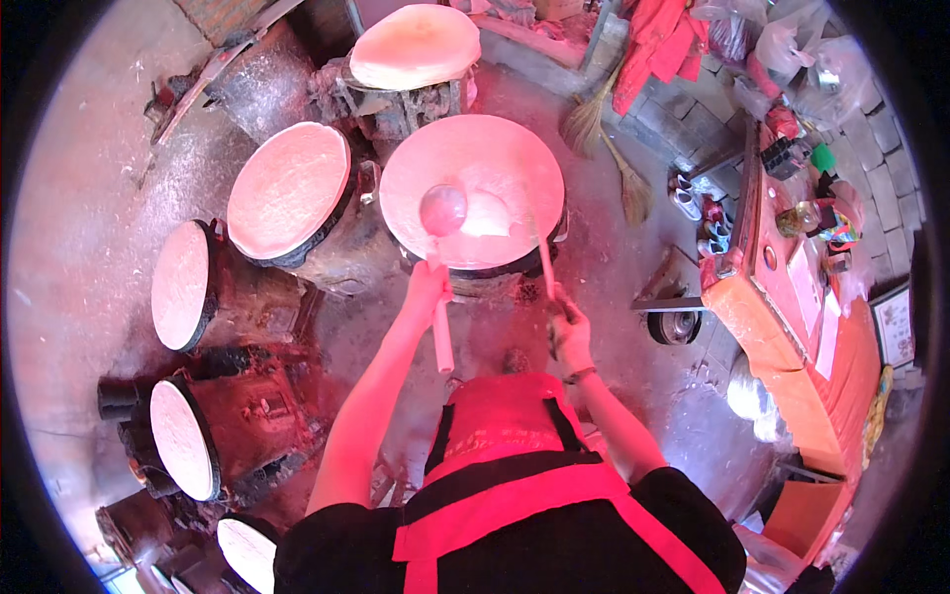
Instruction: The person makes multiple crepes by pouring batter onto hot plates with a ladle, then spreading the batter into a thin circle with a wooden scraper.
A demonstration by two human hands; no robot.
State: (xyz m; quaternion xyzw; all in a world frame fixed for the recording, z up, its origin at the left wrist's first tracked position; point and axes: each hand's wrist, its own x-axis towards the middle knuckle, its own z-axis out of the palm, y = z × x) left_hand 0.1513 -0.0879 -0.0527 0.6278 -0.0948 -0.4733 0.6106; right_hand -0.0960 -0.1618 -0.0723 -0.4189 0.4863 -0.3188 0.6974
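Note:
In front of me is a round griddle stove, its top covered by a wide pale sheet of batter (475, 137). My left hand (428, 291) grips the handle of a ladle (443, 211), whose round bowl is over the left-centre of the sheet. Beside the bowl lies a brighter wet patch of batter (487, 215). At the sheet's right edge, a thin stick-like tool (545, 260) is held in my right hand (570, 330). Its far end is blurred, so I cannot tell its shape or whether it touches the batter.
More round stoves bearing pale flatbreads (289, 189) curve around to the left, with another flatbread (415, 46) behind. Straw brooms (594, 119) lean at the back right. On the right stands a table (772, 312) with an orange cloth, jars and papers. A wheel (674, 327) stands near it.

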